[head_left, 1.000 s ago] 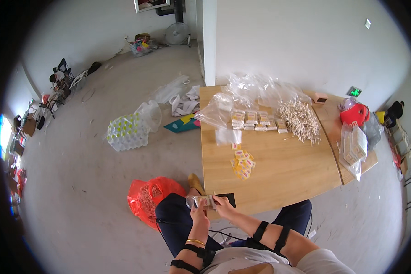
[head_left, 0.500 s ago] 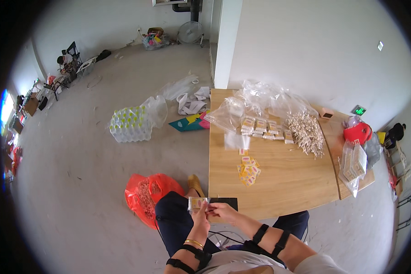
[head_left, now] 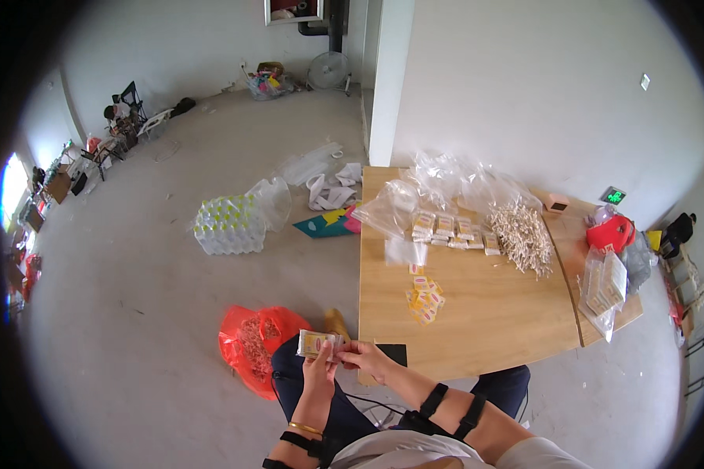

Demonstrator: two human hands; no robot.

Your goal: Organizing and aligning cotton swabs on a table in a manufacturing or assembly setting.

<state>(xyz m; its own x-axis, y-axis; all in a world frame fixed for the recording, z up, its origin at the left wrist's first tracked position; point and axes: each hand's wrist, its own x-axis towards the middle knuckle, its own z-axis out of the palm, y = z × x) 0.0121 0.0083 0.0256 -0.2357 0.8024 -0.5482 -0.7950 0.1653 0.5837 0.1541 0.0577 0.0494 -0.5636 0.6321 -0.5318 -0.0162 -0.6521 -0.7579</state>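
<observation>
My left hand (head_left: 318, 369) grips a small clear plastic packet (head_left: 313, 342) with a yellow-and-white card inside, held above my left knee, left of the table. The fingertips of my right hand (head_left: 362, 357) are closed on the packet's right end. On the wooden table (head_left: 485, 320), beyond my hands, lies a loose pile of small yellow cards (head_left: 425, 303). Farther back several similar filled packets (head_left: 446, 227) are stacked in rows, beside a heap of what look like cotton swabs (head_left: 522, 241). A flat clear bag (head_left: 405, 252) lies in front of the rows.
Crumpled clear plastic bags (head_left: 454, 180) cover the table's back. An open red bag (head_left: 231, 328) of small pieces stands on the floor by my left leg. Shrink-wrapped bottles (head_left: 228, 227) stand farther left. A dark flat object (head_left: 393, 355) sits at the table's near left corner.
Both hands and the packet have shifted left and slightly up, away from the table's corner. My right fingers stay at the packet's right end. The view has tilted up slightly.
</observation>
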